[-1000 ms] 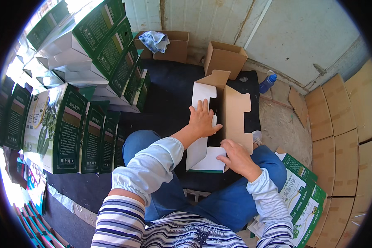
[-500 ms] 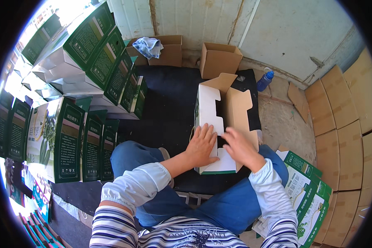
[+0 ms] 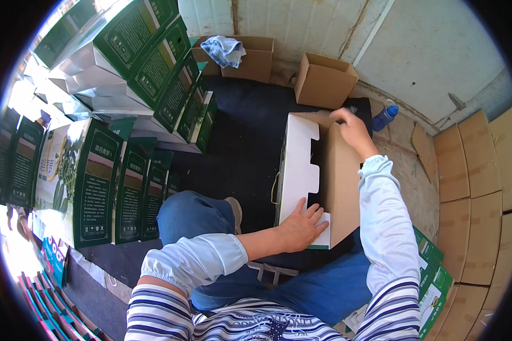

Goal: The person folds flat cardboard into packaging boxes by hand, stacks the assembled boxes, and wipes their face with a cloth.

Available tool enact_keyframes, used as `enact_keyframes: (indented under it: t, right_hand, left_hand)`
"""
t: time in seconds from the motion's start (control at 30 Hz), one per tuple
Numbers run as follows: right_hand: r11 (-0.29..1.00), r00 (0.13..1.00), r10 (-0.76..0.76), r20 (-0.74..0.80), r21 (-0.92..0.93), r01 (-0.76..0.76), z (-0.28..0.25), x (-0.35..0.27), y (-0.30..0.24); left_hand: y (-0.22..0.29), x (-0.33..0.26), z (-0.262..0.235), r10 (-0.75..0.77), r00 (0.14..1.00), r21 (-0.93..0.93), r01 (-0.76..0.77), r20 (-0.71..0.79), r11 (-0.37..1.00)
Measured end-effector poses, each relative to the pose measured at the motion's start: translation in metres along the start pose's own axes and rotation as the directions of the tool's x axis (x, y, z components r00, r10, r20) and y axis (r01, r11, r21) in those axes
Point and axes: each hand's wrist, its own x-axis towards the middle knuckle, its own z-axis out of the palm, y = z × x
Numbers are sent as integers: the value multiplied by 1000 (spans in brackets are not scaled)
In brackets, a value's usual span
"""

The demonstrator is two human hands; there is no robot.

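Observation:
An upright-walled cardboard box [image 3: 297,165] stands before me, its top partly open. Its left flap is white and notched, its inside plain brown, and green trim shows at the near end. My left hand [image 3: 302,228] lies on the near end of the box with fingers spread, pressing a white flap. At the far end, my right hand [image 3: 355,134] has its fingers bent together over the brown end flap [image 3: 318,118]. A cord handle [image 3: 275,188] hangs on the box's left side.
Green and white printed boxes [image 3: 99,176] are stacked on the left. Two open brown cartons [image 3: 327,82] stand by the wall, a blue cloth [image 3: 223,51] on the left one. A blue bottle [image 3: 384,117] stands behind right. Brown cartons [image 3: 455,170] line the right side.
My right hand has moved from the near part of the box to its far end, where the upright flap is now folded lower. The left hand stays at the near end, slightly lower.

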Motion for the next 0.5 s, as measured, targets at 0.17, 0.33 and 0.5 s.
enact_keyframes:
  t: [0.17,0.33,0.5]
  right_hand:
    - [857,918,198,345,-516,9,2,-26,-22]
    - [846,945,245,218,-524,-98,-7,-37,-24]
    - [861,941,324,93,-441,-253,-39,-70,22]
  left_hand:
    - [8,-7,-1,-71,996,-98,75,52,992]
    - [19,-9,11,-37,992,142,20,117,990]
    - [-11,-17,-23,70,964,10,-75,255,997]
